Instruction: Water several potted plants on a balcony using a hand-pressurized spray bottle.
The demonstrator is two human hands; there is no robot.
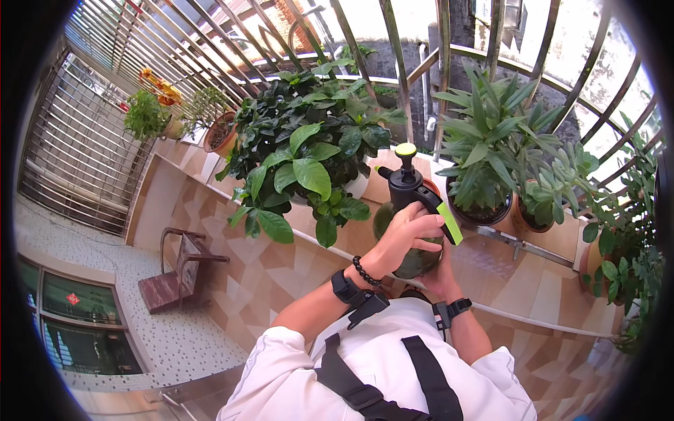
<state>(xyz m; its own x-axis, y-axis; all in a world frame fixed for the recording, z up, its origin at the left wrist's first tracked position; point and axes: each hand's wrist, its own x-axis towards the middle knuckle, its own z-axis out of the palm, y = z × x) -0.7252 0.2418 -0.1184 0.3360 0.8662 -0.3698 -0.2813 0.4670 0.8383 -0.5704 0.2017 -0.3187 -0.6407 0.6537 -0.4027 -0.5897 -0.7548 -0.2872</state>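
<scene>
A pump pressure sprayer (419, 185) stands nearly upright in front of my chest. It has a translucent green bottle (416, 268), a black head, a yellow-green pump knob (405, 150) and a lever with a yellow-green grip (449, 223). My left hand (409, 231) lies over the upper bottle just under the head, its fingers beside the lever. Lower down, my right hand (441, 274) holds the bottle's right side near its base, partly hidden behind it. The sprayer's nozzle (383, 171) points left, towards a broad-leaved potted plant (310, 168).
A tiled ledge (500, 263) runs along metal railing bars (392, 47). On it stand a long-leaved plant in a dark pot (479, 209), a succulent (561, 171) and several other pots. A wooden chair (181, 271) is on the left. Leafy stems (626, 252) spread at the far right.
</scene>
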